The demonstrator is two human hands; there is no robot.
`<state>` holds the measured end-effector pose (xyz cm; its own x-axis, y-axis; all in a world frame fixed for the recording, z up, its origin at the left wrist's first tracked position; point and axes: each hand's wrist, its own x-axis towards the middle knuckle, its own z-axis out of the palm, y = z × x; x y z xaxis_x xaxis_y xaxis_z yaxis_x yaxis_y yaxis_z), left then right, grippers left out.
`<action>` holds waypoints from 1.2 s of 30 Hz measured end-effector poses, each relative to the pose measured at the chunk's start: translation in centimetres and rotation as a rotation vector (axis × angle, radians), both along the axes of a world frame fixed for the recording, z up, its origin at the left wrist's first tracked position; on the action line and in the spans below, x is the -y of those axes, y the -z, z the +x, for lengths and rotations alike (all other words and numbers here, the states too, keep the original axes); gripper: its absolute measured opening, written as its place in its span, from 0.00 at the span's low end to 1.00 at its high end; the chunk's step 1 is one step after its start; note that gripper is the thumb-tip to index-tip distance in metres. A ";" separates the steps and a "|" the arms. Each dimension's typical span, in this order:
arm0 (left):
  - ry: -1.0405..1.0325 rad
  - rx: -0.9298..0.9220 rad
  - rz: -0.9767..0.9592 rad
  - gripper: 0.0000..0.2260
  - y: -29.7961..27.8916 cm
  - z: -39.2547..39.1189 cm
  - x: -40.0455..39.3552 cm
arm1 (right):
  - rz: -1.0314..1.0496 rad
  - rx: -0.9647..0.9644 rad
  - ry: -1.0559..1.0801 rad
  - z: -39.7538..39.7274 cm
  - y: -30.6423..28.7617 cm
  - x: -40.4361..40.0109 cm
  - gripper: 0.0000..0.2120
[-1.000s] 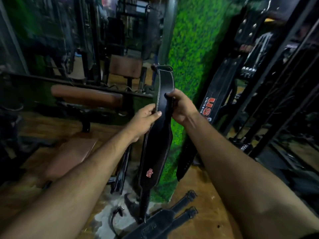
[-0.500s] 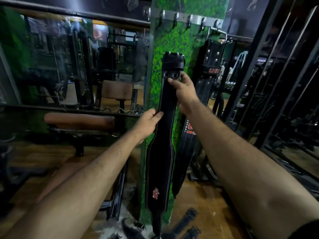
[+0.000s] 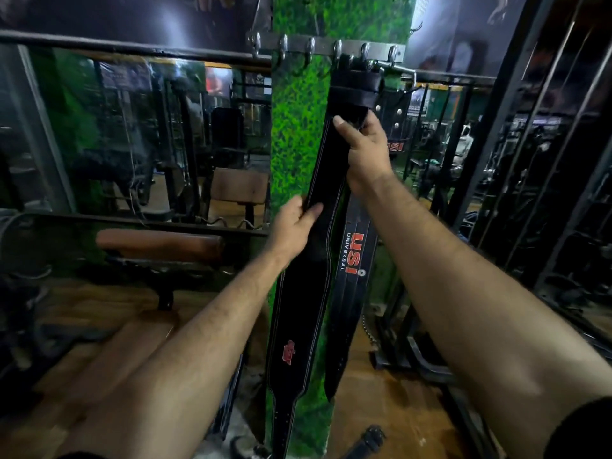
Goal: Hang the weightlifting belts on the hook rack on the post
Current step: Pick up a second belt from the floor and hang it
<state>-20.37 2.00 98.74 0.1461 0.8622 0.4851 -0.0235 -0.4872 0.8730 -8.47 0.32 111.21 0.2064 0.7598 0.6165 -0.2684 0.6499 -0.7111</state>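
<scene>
- Right hand (image 3: 366,154) is up high, fingers and thumb pinched on the narrow upper part of the black belt (image 3: 299,299), just under its folded buckle end.
- Left hand (image 3: 294,226) grips the same belt lower down, thumb across the front and fingers wrapped behind its left edge, right where the strap starts to widen.
- So both hands are holding that one belt, stretched long and a bit slanted in front of the green post (image 3: 298,134).
- Top of the belt sits right up at the hook rack (image 3: 334,48), the metal strip of hooks across the post. Can't tell if the buckle end is actually over a hook, it's too dark and blurry up there.
- Wide padded part with the little red logo hangs below my left hand, and the tail reaches down near the floor.
- Just to the right, partly behind my belt, a second belt (image 3: 352,260) hangs down with "USI UNIVERSAL" printed on it.
- Bottom of the shot, there's another strap end (image 3: 372,437) lying on the wooden floor (image 3: 397,425).
- Off to the left is a brown padded bench (image 3: 159,245).
</scene>
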 end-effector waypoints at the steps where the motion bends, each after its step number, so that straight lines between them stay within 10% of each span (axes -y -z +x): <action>1: -0.037 -0.016 -0.020 0.22 2.1 0.2 -1.4 | 0.004 -0.008 -0.001 0.4 -0.2 -0.4 0.08; 8: -0.093 -0.240 -0.149 0.45 8.7 -0.2 -2.0 | 0.040 -0.038 -0.010 1.8 -1.0 -2.0 0.11; 18: -0.062 -0.612 -0.321 0.23 11.1 -2.9 -2.8 | 0.037 -0.131 -0.072 4.9 -1.1 -2.7 0.08; 26: -0.048 -0.163 -0.063 0.34 -8.0 3.9 -0.9 | 0.010 -0.031 -0.128 4.8 -2.4 -3.1 0.07; 32: -0.113 -0.207 -0.156 0.20 2.0 5.2 -0.1 | 0.029 -0.132 -0.120 5.4 -1.3 -4.0 0.08; 36: -0.156 -0.375 -0.262 0.45 10.3 3.1 -2.7 | -0.064 -0.160 -0.105 6.4 0.8 -4.3 0.08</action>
<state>-17.27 4.74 88.42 0.1287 0.9738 0.1875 0.3727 -0.2227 0.9009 -2.06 4.58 110.40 0.2160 0.8186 0.5322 -0.4452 0.5677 -0.6925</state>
